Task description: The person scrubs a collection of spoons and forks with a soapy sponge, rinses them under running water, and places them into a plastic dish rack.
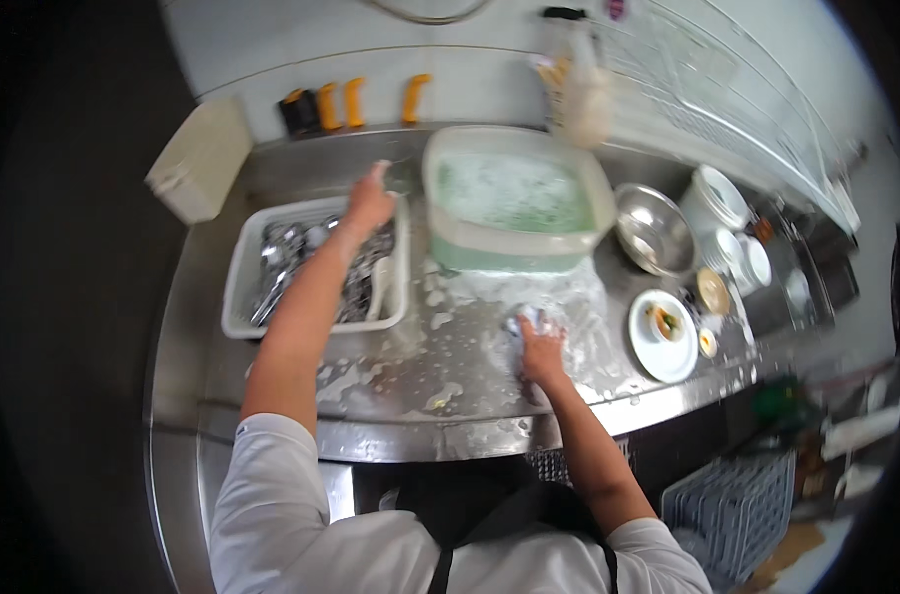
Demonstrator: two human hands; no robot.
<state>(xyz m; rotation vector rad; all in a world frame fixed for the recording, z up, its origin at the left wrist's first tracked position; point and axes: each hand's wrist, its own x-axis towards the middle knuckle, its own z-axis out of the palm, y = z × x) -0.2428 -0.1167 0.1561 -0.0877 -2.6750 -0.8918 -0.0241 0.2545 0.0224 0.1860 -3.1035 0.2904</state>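
My left hand [370, 202] reaches over the far right corner of a white plastic basket [234, 293] filled with metal cutlery [280, 249]; whether it holds anything is unclear. A white-handled utensil [379, 289] lies in the basket's right part. On the wet, foamy steel counter [413, 371], my right hand [542, 347] presses down over a foam-covered, whitish cloth or sponge [525, 318], which it partly hides. Straight beyond that hand stands a translucent plastic tub [520, 239] of greenish, soapy water.
On the right are a steel bowl [656, 230], a white plate [661, 367] with a small cup of food scraps, small bowls [713, 291] and a white bucket [717, 197]. A beige container [201, 160] stands back left. Yellow handles [354, 102] line the wall; a wire rack [746, 126] hangs right.
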